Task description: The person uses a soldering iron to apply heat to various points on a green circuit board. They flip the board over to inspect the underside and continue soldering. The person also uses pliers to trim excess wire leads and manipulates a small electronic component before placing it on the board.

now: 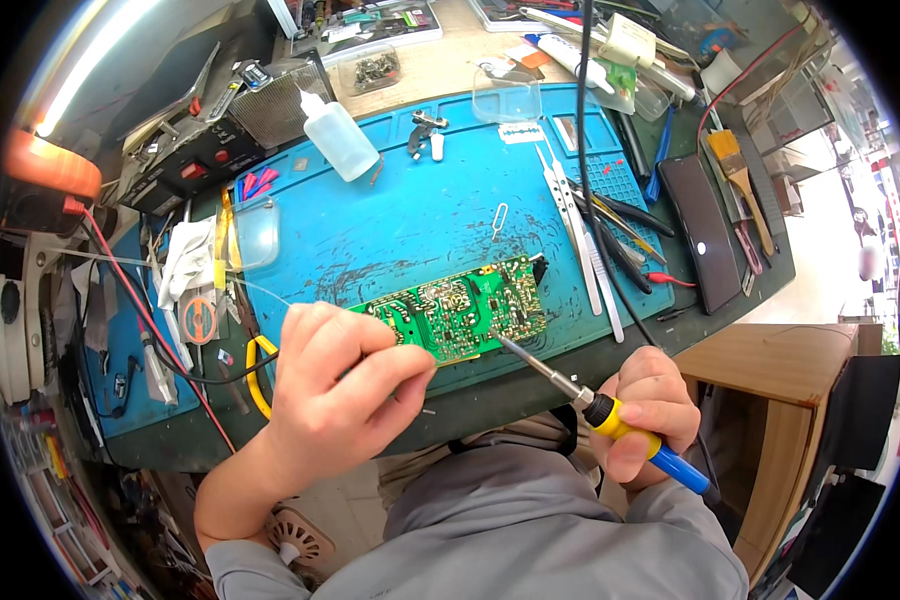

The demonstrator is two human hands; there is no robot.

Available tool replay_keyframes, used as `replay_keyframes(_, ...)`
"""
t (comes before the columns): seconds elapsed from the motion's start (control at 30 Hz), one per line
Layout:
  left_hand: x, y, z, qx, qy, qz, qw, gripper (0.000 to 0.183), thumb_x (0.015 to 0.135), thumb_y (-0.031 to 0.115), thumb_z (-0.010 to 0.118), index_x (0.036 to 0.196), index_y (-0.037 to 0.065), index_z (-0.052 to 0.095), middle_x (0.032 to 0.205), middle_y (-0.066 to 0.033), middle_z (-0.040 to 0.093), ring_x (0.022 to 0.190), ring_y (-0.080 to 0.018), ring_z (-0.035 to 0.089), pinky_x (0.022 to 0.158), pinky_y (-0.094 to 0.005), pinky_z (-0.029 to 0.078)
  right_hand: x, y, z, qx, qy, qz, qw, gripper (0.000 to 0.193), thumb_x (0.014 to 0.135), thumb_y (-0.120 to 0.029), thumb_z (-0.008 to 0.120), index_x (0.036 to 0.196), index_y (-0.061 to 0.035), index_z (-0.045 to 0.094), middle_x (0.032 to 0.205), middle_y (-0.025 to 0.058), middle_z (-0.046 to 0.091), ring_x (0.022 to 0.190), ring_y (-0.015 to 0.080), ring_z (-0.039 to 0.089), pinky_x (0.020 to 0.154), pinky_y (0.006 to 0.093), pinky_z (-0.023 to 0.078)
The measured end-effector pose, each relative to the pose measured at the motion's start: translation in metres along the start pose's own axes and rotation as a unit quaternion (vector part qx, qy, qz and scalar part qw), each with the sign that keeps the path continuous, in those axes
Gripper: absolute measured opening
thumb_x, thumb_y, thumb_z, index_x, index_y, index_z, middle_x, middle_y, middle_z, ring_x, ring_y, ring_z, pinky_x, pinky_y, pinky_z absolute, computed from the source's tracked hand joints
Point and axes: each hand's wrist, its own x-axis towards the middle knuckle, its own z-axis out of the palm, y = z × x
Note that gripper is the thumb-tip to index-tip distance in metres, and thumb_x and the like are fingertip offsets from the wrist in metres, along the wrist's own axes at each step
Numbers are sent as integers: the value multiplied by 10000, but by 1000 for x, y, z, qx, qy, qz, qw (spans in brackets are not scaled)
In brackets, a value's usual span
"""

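From the head camera, a green circuit board lies solder side up on a blue work mat, close to the mat's near edge and tilted so its right end sits farther from the person. The left hand rests at the board's left end, fingers curled and pressed together over that corner, pinning it down; whether a thin strand of solder is pinched there cannot be told. The right hand is closed around the yellow-and-blue handle of a soldering iron, held like a pen, with the metal tip reaching up and left to touch the board's near right edge.

The mat's middle, beyond the board, is mostly bare blue surface (scuffed with dark marks), with a small paper clip lying alone on it. Room tightens at the right: a row of tweezers lies just beside the board's right end, and a black cable runs down across them toward the iron. Farther right, near the table edge, a dark phone and a paintbrush lie side by side. At the mat's far left corner stands a clear squeeze bottle. Left of the mat, a crumpled white cloth and a red wire crowd the table edge. The near table edge runs just under both hands.
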Motion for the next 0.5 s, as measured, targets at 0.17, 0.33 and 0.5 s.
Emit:
replay_keyframes(0.17, -2, 4, 0, 9, -3, 2, 1000, 299, 674, -2, 854, 925, 94, 721, 868, -15, 588, 754, -221, 552, 690, -372, 392, -2, 2, 6, -3, 0, -21, 1000, 266, 996, -302, 702, 1091, -58, 652, 770, 11, 619, 554, 141, 536, 494, 286, 388)
replay_keyframes(0.33, -1, 1, 1, 16, -7, 15, 1000, 276, 700, 21, 863, 924, 81, 713, 909, -22, 626, 780, -231, 580, 711, -372, 412, -1, 2, 8, -15, -7, -35, 999, 269, 1013, -308, 682, 1092, -53, 653, 758, 12, 617, 541, 141, 533, 487, 286, 387)
replay_keyframes(0.5, 4, 1, 5, 19, 3, 19, 1000, 277, 703, -18, 848, 920, 73, 701, 960, -42, 669, 849, -251, 634, 772, -388, 457, -4, 5, 12, -27, 4, -38, 999, 278, 1014, -307, 678, 1087, -40, 665, 738, 14, 625, 526, 140, 523, 478, 287, 382)
